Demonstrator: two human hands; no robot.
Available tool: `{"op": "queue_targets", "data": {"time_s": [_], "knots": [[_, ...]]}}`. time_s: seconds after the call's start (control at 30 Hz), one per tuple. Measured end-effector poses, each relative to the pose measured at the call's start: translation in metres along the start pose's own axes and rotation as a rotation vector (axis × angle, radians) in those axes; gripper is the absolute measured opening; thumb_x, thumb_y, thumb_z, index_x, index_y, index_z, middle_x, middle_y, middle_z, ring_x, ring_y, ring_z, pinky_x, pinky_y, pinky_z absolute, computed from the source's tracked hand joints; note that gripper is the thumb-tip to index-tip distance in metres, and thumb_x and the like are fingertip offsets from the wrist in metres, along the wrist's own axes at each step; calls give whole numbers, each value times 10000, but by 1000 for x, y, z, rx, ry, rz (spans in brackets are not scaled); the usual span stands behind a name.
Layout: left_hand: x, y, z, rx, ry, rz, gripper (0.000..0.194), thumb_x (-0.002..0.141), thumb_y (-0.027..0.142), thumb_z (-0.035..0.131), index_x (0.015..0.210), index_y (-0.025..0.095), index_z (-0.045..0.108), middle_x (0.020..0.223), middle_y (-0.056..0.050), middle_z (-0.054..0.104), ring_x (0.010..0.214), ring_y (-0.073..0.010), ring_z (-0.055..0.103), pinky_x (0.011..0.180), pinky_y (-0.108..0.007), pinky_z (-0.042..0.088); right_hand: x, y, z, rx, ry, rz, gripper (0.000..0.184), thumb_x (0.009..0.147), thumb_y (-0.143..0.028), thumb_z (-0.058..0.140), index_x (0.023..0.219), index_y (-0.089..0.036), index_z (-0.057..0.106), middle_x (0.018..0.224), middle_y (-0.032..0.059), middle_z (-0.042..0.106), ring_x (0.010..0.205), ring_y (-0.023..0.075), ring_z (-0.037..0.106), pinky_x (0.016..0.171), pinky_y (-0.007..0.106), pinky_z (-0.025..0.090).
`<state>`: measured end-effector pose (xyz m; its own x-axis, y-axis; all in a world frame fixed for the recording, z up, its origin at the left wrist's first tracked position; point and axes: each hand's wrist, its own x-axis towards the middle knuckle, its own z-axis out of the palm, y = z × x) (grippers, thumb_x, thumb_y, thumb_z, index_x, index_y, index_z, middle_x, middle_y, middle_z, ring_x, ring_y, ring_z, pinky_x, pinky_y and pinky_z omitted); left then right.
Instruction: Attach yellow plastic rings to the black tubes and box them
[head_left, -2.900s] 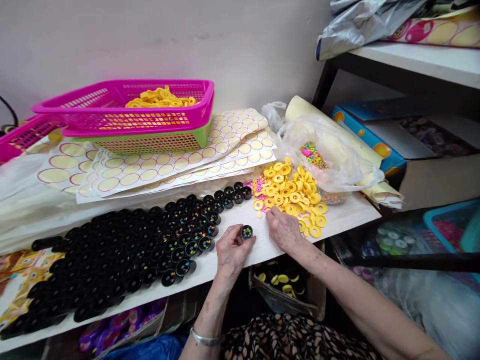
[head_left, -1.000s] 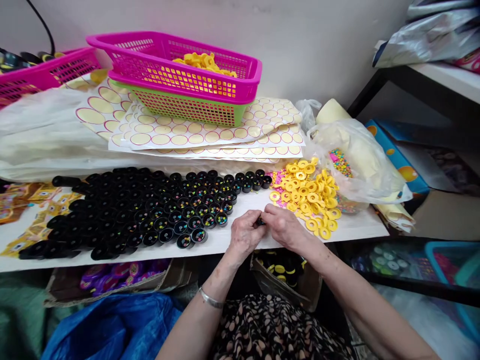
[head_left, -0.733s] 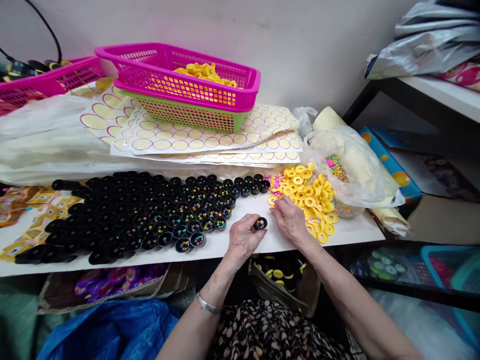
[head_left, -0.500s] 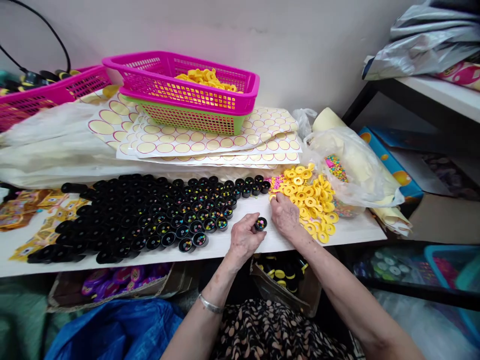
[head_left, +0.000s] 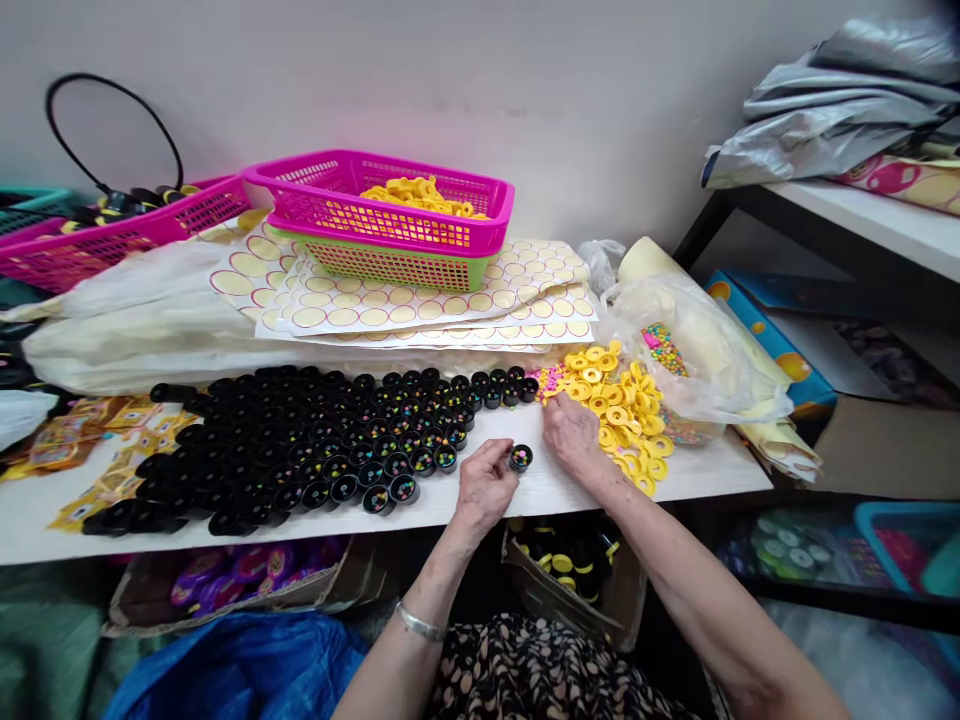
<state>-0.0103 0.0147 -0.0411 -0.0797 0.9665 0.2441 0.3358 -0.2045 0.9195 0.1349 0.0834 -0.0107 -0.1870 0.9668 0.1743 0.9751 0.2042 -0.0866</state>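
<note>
My left hand (head_left: 484, 485) is closed around a small round black cup (head_left: 516, 467), held upright at the table's front with a few coloured beads inside. To its right, my right hand (head_left: 568, 430) reaches to a little heap of pink beads (head_left: 551, 380), fingertips drawn together; what they hold, if anything, is hidden. Yellow ring-shaped caps (head_left: 619, 405) lie piled against that hand's right side. On the left, many black cups (head_left: 300, 440) stand in close rows, those nearest my left hand with coloured beads in them.
Behind stands a pink basket (head_left: 390, 225) of yellow caps, on sheets of round stickers (head_left: 420, 315). A clear bag of coloured beads (head_left: 664, 350) lies at right. Gold packets (head_left: 112, 460) are at far left. Below the table edge is a cardboard box of black-and-yellow pieces (head_left: 574, 565).
The camera view has tilted and turned slightly, so the scene sits lower. My left hand still holds the cup, its thumb now less visible. My right hand stays at the pink beads.
</note>
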Motion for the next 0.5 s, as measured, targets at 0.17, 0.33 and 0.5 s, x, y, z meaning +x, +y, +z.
{"op": "queue_targets", "data": {"time_s": [0.17, 0.33, 0.5], "knots": [[-6, 10, -8, -112, 152, 45, 308, 604, 43, 488, 839, 156, 651, 801, -32, 613, 554, -76, 469, 524, -204, 398, -26, 10, -16, 695, 173, 143, 200, 858, -287, 425, 923, -163, 568, 770, 50, 587, 699, 163, 540, 619, 270, 400], [-34, 38, -10, -428, 39, -303, 188, 708, 281, 619, 842, 153, 655, 650, -1, 579, 504, -68, 454, 473, -194, 361, -77, 1, -32, 1518, -187, 247, 276, 740, -358, 619, 941, -192, 528, 684, -11, 565, 592, 123, 536, 574, 248, 424], [-44, 52, -7, -683, -109, -689, 288, 636, 387, 694, 701, 112, 640, 464, 37, 499, 354, -21, 331, 350, -161, 187, -103, -17, -40, 1537, -399, 170, 258, 746, -359, 612, 935, -189, 565, 685, -12, 561, 620, 120, 520, 579, 245, 411]]}}
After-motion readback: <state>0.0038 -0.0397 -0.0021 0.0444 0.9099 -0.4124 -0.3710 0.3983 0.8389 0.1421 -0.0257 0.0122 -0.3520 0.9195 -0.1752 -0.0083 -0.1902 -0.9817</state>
